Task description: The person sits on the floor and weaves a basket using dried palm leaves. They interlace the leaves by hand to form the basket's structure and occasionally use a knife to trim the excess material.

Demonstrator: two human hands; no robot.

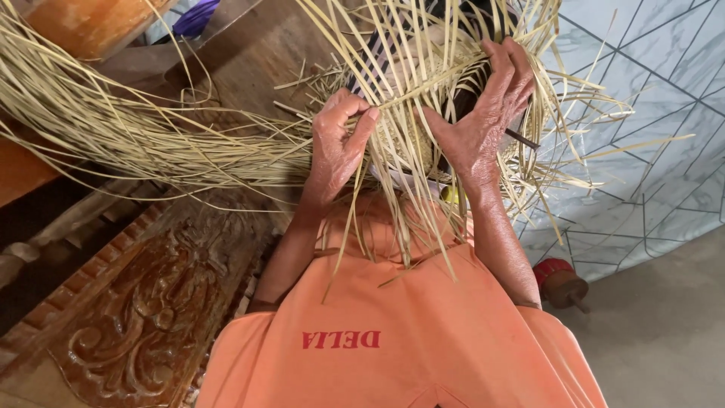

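A partly woven piece of pale straw strips (pixel 423 83) rests in front of my body, with loose ends fanning out on all sides. My left hand (pixel 337 143) pinches one straw strip between thumb and fingers at the left edge of the weave. My right hand (pixel 483 113) cups the right side of the woven piece, with its fingers curled over the top of the strips. A thin dark stick (pixel 522 139) pokes out just beside my right hand. My orange shirt (pixel 393 332) fills the lower middle of the view.
A thick bundle of long straw strips (pixel 113 128) sweeps across the left. Below it lies carved brown wooden furniture (pixel 151 310). A white sheet with a dark line pattern (pixel 649 113) covers the right. A small red-topped wooden object (pixel 559 281) sits on the grey floor (pixel 664 332).
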